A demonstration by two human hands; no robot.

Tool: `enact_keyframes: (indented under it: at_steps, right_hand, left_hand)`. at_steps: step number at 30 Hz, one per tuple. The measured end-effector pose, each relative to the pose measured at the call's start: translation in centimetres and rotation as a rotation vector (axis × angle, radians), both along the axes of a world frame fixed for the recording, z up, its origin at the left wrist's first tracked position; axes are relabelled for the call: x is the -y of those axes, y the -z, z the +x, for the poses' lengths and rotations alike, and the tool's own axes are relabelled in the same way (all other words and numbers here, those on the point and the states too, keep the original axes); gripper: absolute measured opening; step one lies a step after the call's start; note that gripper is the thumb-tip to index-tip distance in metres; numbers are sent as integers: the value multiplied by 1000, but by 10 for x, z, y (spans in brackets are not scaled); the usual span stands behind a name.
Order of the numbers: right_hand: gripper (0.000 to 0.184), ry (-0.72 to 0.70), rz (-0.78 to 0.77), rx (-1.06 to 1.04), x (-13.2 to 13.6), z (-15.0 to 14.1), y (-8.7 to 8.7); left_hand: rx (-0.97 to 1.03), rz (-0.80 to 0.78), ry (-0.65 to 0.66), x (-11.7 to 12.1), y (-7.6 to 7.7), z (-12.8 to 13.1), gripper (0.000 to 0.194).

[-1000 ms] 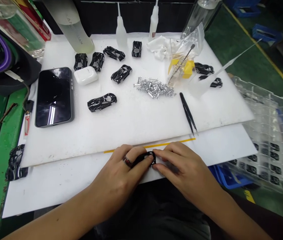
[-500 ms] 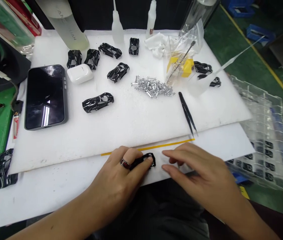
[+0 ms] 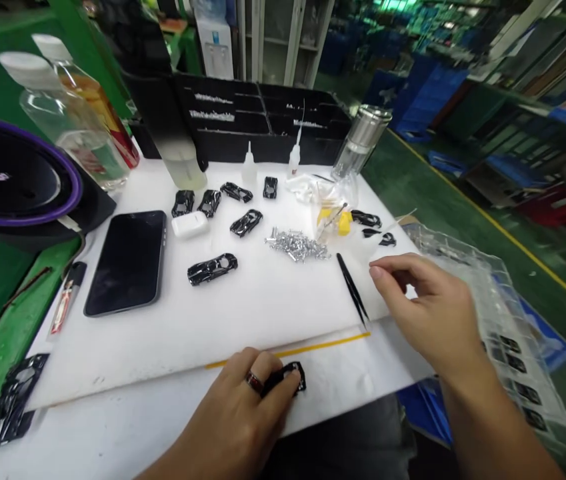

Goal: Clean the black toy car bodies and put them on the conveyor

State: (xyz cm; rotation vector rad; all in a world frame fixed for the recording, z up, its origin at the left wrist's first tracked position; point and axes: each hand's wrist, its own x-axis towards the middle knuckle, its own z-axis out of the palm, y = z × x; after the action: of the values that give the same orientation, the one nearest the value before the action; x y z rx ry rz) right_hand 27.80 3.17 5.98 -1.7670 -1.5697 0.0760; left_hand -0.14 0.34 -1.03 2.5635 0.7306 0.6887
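Under my left hand (image 3: 243,407), a glossy black toy car body (image 3: 299,377) is held against the white sheet at the table's front; the fingers cover most of it. My right hand (image 3: 423,300) is raised over the right side of the board, thumb and index fingertips together. Whatever may be between those tips is too small to make out. Close by are black tweezers (image 3: 351,290), lying on the white foam board (image 3: 263,307), and a pale translucent bottle (image 3: 363,249) with a long thin tip. A pile of small silver parts (image 3: 297,245) sits farther back.
Several black car bodies (image 3: 213,269) lie about the board. At left are a dark-screened device (image 3: 127,263) and a white earbud case (image 3: 190,225). Dropper bottles (image 3: 294,162) stand at the back. A clear compartment tray (image 3: 463,267) is at right. A yellow strip (image 3: 323,345) runs along the board's front edge.
My right hand has moved away from the car body, up and to the right, and its fingertips have come together. My left hand stays on the car body. The view has tilted upward.
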Motion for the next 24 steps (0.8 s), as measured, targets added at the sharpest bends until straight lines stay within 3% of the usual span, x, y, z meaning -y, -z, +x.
enact_keyframes:
  at_steps: [3, 7, 9, 11, 14, 16, 20, 24]
  right_hand:
    - [19, 174, 31, -28, -15, 5, -3]
    - [40, 286, 236, -119, -23, 12, -4]
    - [44, 273, 186, -160, -28, 19, -2]
    - [55, 224, 11, -149, -35, 27, 4]
    - [42, 128, -205, -29, -46, 34, 15]
    - [24, 109, -198, -1, -48, 35, 20]
    - [27, 25, -7, -337, -31, 25, 20]
    - [29, -8, 3, -621, 5, 9, 10]
  left_hand:
    - [11, 36, -9, -2, 0, 2, 31]
    - [24, 32, -24, -3, -3, 4, 30]
    - [24, 33, -31, -3, -4, 4, 29]
    - [10, 30, -29, -3, -6, 4, 30]
    - [-24, 13, -12, -2, -8, 3, 32]
    - [-40, -6, -6, -1, -8, 2, 33]
    - [-56, -30, 0, 0, -6, 0, 33]
    - [-60, -38, 1, 1, -6, -1, 35]
